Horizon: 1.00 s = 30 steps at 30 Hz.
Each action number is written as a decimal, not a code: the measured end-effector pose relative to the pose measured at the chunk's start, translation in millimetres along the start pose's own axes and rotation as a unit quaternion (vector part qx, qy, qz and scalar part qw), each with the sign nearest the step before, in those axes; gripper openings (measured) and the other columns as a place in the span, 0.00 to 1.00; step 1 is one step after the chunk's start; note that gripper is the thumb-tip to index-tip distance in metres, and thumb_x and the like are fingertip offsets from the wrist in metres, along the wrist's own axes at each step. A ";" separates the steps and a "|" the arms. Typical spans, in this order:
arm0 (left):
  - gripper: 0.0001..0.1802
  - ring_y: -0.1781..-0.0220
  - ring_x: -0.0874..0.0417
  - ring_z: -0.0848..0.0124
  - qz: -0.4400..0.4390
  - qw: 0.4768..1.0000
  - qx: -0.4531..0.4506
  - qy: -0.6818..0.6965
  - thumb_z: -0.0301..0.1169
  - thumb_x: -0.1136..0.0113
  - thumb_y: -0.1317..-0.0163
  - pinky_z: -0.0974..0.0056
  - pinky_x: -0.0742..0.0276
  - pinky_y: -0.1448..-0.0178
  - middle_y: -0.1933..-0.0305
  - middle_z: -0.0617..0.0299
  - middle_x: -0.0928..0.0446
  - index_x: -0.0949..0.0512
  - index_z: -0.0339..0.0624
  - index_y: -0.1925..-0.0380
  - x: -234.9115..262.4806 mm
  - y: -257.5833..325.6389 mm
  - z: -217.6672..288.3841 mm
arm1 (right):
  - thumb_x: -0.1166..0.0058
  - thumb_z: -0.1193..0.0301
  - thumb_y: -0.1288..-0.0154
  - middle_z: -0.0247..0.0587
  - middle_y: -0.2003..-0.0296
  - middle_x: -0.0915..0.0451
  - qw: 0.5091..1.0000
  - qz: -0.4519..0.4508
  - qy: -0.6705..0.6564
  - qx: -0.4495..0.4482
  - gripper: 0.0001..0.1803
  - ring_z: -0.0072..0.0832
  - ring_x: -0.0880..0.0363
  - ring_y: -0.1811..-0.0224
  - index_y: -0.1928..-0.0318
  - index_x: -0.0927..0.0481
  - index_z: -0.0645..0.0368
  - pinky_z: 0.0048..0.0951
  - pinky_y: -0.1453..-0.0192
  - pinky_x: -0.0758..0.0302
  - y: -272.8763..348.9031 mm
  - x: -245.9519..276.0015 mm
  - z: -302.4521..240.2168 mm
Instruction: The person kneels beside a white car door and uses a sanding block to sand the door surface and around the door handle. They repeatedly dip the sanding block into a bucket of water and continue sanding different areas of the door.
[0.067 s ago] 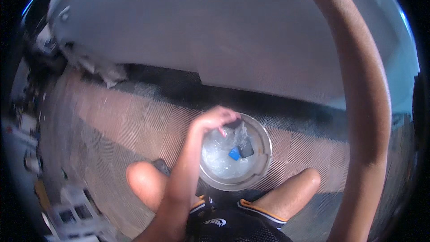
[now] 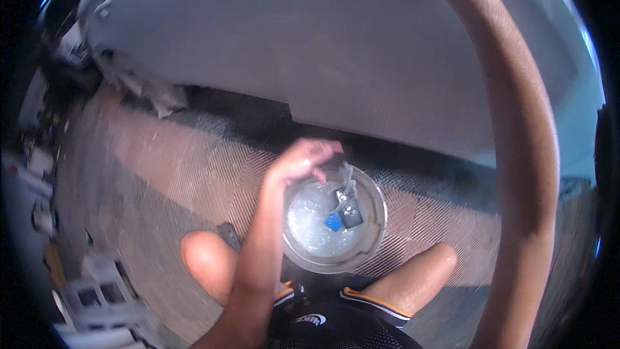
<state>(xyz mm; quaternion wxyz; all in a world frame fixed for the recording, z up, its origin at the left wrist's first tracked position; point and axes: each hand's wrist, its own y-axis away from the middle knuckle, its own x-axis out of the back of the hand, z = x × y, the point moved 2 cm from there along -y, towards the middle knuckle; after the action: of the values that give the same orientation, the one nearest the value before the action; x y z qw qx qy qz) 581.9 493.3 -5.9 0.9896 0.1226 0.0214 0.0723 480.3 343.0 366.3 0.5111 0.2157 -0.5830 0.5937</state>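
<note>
The bucket's (image 2: 371, 245) rim is half covered at its upper left by the left hand (image 2: 300, 163); its right side stays open, though both knees crowd its lower edge.

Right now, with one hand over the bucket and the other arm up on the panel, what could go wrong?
1. The left hand hovers at the rim of the bucket, which sits between the knees; a nudge might slop soapy water onto the patterned floor.
2. The right arm stretches far up the grey panel, so balance looks shaky.
3. The wet sponge could drip.
</note>
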 end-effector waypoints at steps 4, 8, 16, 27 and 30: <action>0.24 0.40 0.17 0.64 0.458 0.786 -0.375 0.180 0.38 0.48 0.20 0.54 0.17 0.37 0.34 0.51 0.21 0.27 0.36 0.31 -32.2 2.1 115.0 | 0.53 0.39 0.23 0.51 0.69 0.13 0.994 -0.046 -0.088 -0.054 0.35 0.39 0.12 0.66 0.62 0.11 0.60 0.41 0.59 0.17 2.8 1.0 8.2; 0.32 0.15 0.50 0.50 0.648 0.570 -0.501 -0.070 0.41 0.57 0.17 0.42 0.55 0.15 0.17 0.42 0.47 0.44 0.35 0.21 -60.8 -54.7 202.3 | 0.53 0.38 0.23 0.48 0.69 0.12 0.997 -0.010 -0.052 -0.061 0.35 0.37 0.12 0.66 0.60 0.10 0.58 0.41 0.58 0.17 6.6 -3.4 3.1; 0.38 0.12 0.65 0.49 0.743 0.619 -0.165 0.193 0.47 0.69 0.16 0.43 0.68 0.13 0.13 0.39 0.65 0.57 0.30 0.19 -55.3 -154.3 21.2 | 0.49 0.36 0.28 0.42 0.72 0.11 0.977 0.140 -0.079 -0.141 0.35 0.34 0.12 0.68 0.63 0.08 0.56 0.37 0.58 0.18 33.1 -18.3 -19.4; 0.39 0.11 0.69 0.51 0.700 0.668 -0.109 0.227 0.52 0.77 0.16 0.39 0.70 0.15 0.12 0.45 0.67 0.62 0.38 0.17 -56.6 -131.1 -16.1 | 0.39 0.26 0.44 0.35 0.65 0.12 0.978 0.160 -0.114 -0.069 0.38 0.29 0.14 0.59 0.51 0.09 0.44 0.32 0.49 0.20 1.5 -62.9 57.3; 0.40 0.11 0.69 0.51 0.656 0.723 -0.143 0.160 0.54 0.77 0.17 0.39 0.73 0.14 0.12 0.46 0.67 0.62 0.38 0.17 -102.7 -140.9 16.8 | 0.43 0.24 0.43 0.36 0.66 0.12 0.979 0.161 -0.084 -0.091 0.40 0.28 0.14 0.59 0.52 0.09 0.45 0.32 0.49 0.21 15.9 -54.8 53.3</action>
<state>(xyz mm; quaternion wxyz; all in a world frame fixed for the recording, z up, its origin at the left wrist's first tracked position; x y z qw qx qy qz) 500.8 338.8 -21.7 0.6826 -0.0503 0.0833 0.7243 469.6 278.1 324.2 0.3751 0.1205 -0.7028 0.5924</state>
